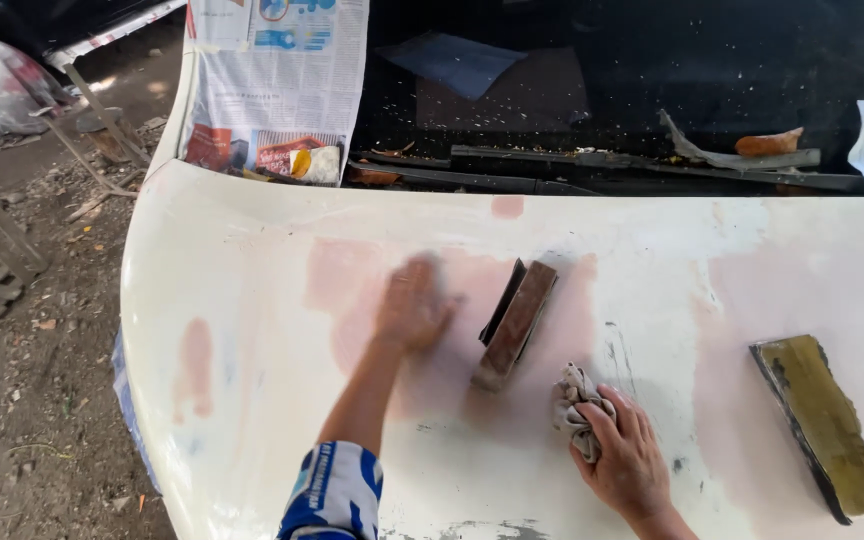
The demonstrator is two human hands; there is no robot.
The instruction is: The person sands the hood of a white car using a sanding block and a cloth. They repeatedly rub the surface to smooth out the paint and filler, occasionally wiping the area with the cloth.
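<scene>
The left hand [410, 305] lies flat on the white hood [252, 260], blurred, so whether its fingers are spread I cannot tell. Just beside it rests a brown sanding block [515, 324]. The right hand [628, 462] has its fingers clamped on a grey rag [576, 400] on the hood. A yellowish pad [824, 425] lies well apart at the right.

Cream hood [282, 230], pink patches; brown block [515, 325]; grey rag [576, 403].

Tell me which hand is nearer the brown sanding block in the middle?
Left. The left hand, blurred, lies flat just left of the sanding block; the right hand, holding a rag, sits below-right.
</scene>
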